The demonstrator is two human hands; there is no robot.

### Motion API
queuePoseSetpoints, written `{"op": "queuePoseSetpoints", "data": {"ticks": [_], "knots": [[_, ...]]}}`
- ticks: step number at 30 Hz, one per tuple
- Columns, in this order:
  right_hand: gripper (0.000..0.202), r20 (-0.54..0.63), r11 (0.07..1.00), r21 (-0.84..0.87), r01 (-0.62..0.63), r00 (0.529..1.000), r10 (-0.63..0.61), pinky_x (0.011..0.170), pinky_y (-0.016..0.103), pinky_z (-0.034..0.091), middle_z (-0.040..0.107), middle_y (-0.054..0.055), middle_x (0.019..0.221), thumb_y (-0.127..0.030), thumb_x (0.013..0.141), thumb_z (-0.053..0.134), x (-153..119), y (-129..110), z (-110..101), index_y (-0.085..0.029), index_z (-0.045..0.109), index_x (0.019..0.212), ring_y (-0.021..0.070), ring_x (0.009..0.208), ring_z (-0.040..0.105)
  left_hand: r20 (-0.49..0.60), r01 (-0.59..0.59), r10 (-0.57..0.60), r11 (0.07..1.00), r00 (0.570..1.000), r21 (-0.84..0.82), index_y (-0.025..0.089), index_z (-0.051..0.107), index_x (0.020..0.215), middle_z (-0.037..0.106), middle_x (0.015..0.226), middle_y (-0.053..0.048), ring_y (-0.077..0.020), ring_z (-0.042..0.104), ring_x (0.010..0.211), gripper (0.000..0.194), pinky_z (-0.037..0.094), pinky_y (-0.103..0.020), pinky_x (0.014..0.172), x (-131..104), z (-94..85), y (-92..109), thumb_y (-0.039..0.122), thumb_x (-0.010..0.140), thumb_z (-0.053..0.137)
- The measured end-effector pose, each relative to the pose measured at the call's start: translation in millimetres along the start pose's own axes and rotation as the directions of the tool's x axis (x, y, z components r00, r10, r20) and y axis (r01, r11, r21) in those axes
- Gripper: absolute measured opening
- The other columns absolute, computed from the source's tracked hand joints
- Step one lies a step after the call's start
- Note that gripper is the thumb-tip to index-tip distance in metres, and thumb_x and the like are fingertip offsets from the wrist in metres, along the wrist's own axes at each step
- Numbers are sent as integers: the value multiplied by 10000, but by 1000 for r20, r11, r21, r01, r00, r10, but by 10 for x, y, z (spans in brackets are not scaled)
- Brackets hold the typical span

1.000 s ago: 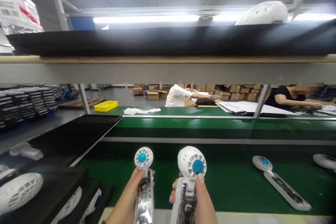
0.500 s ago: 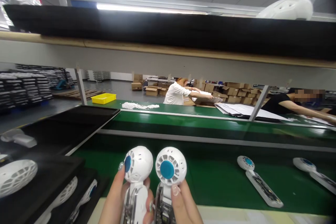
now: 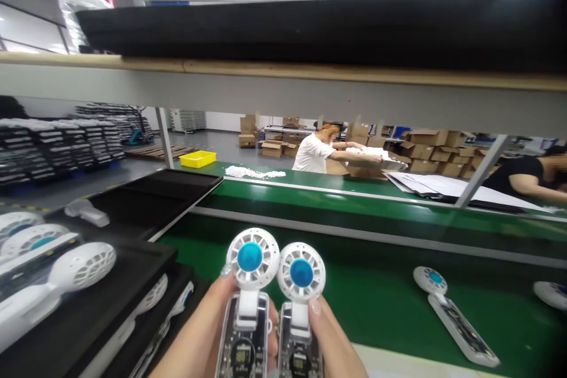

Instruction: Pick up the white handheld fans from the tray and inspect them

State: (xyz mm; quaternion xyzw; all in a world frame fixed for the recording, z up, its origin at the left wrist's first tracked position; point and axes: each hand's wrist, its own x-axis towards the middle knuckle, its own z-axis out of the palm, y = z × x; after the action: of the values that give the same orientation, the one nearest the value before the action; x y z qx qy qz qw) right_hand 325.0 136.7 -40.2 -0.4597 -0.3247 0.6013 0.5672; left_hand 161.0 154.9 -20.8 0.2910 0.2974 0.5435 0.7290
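My left hand [image 3: 201, 336] grips a small white handheld fan [image 3: 248, 283] with a blue hub and an uncovered circuit board in its handle. My right hand [image 3: 330, 339] holds a second fan [image 3: 300, 289] of the same kind. Both fans stand upright, side by side and touching, their round heads facing me over the near edge of the green conveyor belt [image 3: 376, 301]. Only my fingers and part of each palm show at the bottom of the view.
Two more fans [image 3: 454, 319] [image 3: 551, 294] lie flat on the belt to the right. Black trays [image 3: 110, 283] with white fan parts [image 3: 66, 271] sit at the left. A shelf [image 3: 310, 88] hangs overhead. Two people [image 3: 316, 150] [image 3: 527, 180] work beyond the far belt, near cardboard boxes.
The left fan has turned so its blue hub faces me, and both fans now stand aligned together. My view has swung left, showing more of the trays.
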Motion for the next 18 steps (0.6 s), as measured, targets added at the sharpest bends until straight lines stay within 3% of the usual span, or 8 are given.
{"op": "queuePoseSetpoints", "data": {"ticks": [3, 6, 9, 12, 15, 18], "knots": [[572, 57, 997, 70, -17, 998, 13, 699, 309, 526, 658, 84, 887, -614, 603, 677, 30, -58, 49, -155, 630, 940, 272, 947, 593, -7, 49, -49, 999, 999, 19, 174, 638, 866, 681, 731, -47, -248, 642, 745, 230, 517, -322, 617, -95, 72, 27, 374, 770, 579], [611, 97, 991, 123, -60, 994, 48, 620, 327, 532, 654, 78, 781, -647, 616, 645, -7, -82, 63, -157, 600, 979, 257, 795, 628, -22, 155, -154, 986, 988, 66, 115, 653, 800, 648, 626, -89, -237, 621, 641, 426, 507, -330, 603, -156, 119, 39, 503, 804, 479], [560, 130, 968, 169, -185, 978, 164, 607, 323, 531, 645, 70, 761, -641, 666, 605, -106, -70, 51, -169, 594, 966, 235, 729, 628, -94, 235, -222, 961, 970, 148, 119, 656, 811, 637, 654, -88, -208, 589, 640, 543, 498, -323, 664, -200, 136, 62, 602, 793, 407], [548, 183, 916, 237, -324, 941, 285, 601, 302, 520, 626, 62, 728, -670, 692, 552, -187, -64, 46, -174, 614, 915, 214, 702, 614, -127, 223, -203, 959, 971, 174, 148, 647, 850, 625, 729, -74, -197, 569, 699, 475, 493, -328, 709, -248, 139, 87, 573, 792, 443], [538, 167, 904, 284, -319, 945, 281, 582, 299, 510, 615, 53, 712, -676, 701, 537, -219, -78, 73, -186, 615, 910, 197, 651, 594, -119, 186, -171, 973, 978, 134, 150, 638, 848, 613, 791, -79, -201, 565, 739, 403, 495, -359, 716, -278, 127, 88, 515, 807, 470], [513, 140, 892, 317, -322, 946, 292, 660, 342, 519, 625, 54, 782, -671, 723, 508, -237, -101, 134, -196, 612, 886, 216, 716, 606, -113, 192, -181, 977, 977, 89, 127, 639, 819, 602, 748, -88, -205, 562, 714, 423, 502, -375, 698, -275, 101, 67, 520, 796, 483]]}}
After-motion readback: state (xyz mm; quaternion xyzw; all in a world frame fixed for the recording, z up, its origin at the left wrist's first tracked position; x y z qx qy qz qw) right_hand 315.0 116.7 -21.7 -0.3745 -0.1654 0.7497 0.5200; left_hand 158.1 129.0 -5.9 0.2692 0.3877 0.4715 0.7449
